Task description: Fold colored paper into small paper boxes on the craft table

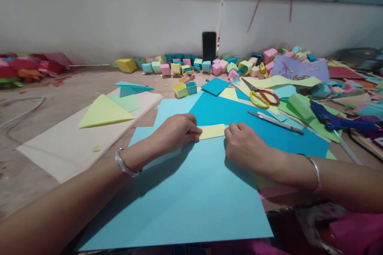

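Note:
A small yellow paper strip lies across the light blue paper sheet in front of me. My left hand pinches its left end between thumb and fingers. At the right end, my right hand has its fingers curled and closed on the strip's edge. Both wrists rest low over the sheet, and each wears a silver bangle. A darker blue sheet lies just beyond the strip, partly under the right forearm.
Scissors, a craft knife and a blue glue gun lie to the right. Folded yellow paper rests on a pale sheet at left. Small paper boxes and a phone line the wall.

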Demonstrator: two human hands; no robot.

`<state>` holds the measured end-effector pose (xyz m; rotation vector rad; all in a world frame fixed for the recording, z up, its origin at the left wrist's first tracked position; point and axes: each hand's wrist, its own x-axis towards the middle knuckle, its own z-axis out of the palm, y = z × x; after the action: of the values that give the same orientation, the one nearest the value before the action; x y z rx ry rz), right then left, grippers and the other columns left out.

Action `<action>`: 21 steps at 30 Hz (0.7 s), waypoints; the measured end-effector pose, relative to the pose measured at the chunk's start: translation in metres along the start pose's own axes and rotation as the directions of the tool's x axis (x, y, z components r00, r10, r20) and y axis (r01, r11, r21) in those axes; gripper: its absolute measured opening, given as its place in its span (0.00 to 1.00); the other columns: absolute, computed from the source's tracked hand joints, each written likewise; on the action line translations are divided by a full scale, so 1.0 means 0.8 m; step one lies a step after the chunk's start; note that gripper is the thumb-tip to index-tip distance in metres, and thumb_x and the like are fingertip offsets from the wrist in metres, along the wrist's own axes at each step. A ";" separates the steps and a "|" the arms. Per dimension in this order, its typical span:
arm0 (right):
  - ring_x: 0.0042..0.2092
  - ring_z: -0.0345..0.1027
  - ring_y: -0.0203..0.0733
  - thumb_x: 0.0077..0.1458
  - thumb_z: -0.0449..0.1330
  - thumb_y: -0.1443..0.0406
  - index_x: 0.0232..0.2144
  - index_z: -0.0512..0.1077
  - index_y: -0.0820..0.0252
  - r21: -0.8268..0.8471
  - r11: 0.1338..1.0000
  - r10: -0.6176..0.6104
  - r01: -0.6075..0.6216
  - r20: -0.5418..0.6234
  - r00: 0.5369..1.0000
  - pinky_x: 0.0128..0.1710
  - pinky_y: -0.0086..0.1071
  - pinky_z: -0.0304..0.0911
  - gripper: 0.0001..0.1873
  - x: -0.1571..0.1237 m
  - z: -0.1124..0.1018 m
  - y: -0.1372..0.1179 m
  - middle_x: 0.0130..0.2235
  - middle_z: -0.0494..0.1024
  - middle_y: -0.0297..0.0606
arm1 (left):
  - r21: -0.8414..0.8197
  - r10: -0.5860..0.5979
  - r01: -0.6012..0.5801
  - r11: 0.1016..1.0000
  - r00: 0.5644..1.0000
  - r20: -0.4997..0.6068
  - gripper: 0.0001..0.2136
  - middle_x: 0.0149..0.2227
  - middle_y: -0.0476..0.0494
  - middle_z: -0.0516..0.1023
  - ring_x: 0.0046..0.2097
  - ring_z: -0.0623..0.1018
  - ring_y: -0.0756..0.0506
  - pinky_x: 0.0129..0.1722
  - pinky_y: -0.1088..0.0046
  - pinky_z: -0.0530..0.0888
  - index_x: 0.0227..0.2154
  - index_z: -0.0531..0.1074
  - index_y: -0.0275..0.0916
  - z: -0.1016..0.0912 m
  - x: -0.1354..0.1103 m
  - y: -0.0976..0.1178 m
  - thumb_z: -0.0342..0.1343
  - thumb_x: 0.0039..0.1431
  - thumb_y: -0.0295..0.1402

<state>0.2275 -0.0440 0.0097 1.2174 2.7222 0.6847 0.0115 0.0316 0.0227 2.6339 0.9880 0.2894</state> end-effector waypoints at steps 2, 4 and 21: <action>0.28 0.56 0.43 0.41 0.55 0.79 0.15 0.68 0.63 0.015 0.999 0.052 -0.051 -0.051 0.997 0.27 0.37 0.32 0.11 0.003 0.002 0.003 0.23 0.67 0.45 | 0.017 0.017 -0.017 1.000 1.000 0.022 0.07 0.33 0.47 0.75 0.31 0.73 0.49 0.29 0.74 0.61 0.24 0.79 0.42 -0.002 0.000 0.000 0.56 0.54 0.30; 0.29 0.55 0.43 0.45 0.54 0.79 0.18 0.69 0.63 0.043 0.990 0.135 -0.131 -0.112 0.984 0.27 0.37 0.32 0.11 0.009 0.006 0.010 0.24 0.67 0.45 | 0.008 0.034 -0.034 0.999 0.999 0.034 0.07 0.32 0.48 0.74 0.30 0.71 0.50 0.29 0.74 0.61 0.22 0.77 0.41 -0.005 -0.001 0.001 0.56 0.53 0.29; 0.36 0.53 0.43 0.60 0.54 0.69 0.30 0.71 0.62 0.201 0.972 0.171 -0.126 -0.230 0.958 0.31 0.37 0.38 0.08 0.032 0.033 0.020 0.32 0.71 0.41 | -0.531 -0.368 0.203 0.823 0.902 -0.225 0.18 0.32 0.45 0.81 0.33 0.76 0.48 0.32 0.72 0.72 0.42 0.77 0.37 0.010 0.008 -0.002 0.47 0.50 0.25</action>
<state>0.2279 -0.0066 -0.0041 1.4847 2.9756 0.6503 0.0177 0.0356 0.0150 1.9681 1.2050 0.7998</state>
